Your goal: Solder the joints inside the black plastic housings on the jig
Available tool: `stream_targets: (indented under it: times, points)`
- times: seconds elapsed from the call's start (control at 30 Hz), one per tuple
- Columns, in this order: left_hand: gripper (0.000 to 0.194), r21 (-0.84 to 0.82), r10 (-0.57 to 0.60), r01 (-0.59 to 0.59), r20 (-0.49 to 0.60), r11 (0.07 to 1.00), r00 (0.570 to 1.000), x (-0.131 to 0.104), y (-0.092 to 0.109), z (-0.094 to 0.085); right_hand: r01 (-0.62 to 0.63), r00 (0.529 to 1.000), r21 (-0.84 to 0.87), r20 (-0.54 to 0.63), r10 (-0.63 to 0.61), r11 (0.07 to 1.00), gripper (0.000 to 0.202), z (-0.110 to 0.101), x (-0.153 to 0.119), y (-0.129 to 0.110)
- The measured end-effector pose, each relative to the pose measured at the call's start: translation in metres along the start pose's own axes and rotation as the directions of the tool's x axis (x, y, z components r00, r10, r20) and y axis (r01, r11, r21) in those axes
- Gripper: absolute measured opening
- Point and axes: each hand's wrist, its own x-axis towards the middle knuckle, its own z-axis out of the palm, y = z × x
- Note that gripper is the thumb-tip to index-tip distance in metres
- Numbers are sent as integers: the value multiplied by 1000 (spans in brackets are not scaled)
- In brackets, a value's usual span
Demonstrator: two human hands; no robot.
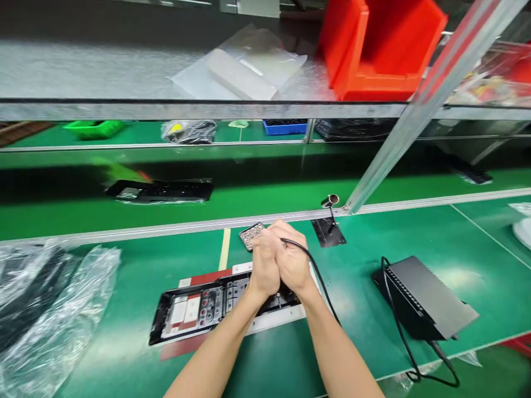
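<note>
Both fists press together over the right part of a long black plastic housing (215, 298). My left hand (266, 262) is closed, its fingers wrapped against my right hand (292, 257), which is closed too. A black cable (313, 265) runs out from the top of the grip and curves down behind my right forearm. The fists hide the body of the corded tool they hold. Under the housing lies a white and reddish-brown fixture (182, 349). A small tray of tiny metal parts, like screws (251, 236), sits just beyond my left hand.
Right of my hands stands a small black holder (331, 221) with a ring. A dark metal box (431, 298) with cables lies further right. Plastic-wrapped parts (53, 309) cover the left. A metal shelf (124, 66) overhead carries a red bin (381, 61); a slanted post (415, 127) supports it.
</note>
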Motion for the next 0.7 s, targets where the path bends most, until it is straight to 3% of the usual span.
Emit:
stream_targets:
  times: [0.17, 0.5, 0.7]
  points:
    - [62, -168, -46, 57, 66, 984, 997, 0, 5, 7, -10, 1000, 96, 0, 10, 995, 42, -1, 0, 2]
    - [62, -196, -74, 85, 65, 977, 995, -1, 0, 4, -35, 999, 143, -7, 36, 989, 40, 1, 1, 5]
    - [63, -231, -32, 56, 106, 971, 994, 1, 10, 4, -41, 999, 173, -16, 44, 984, 36, 2, 0, 3]
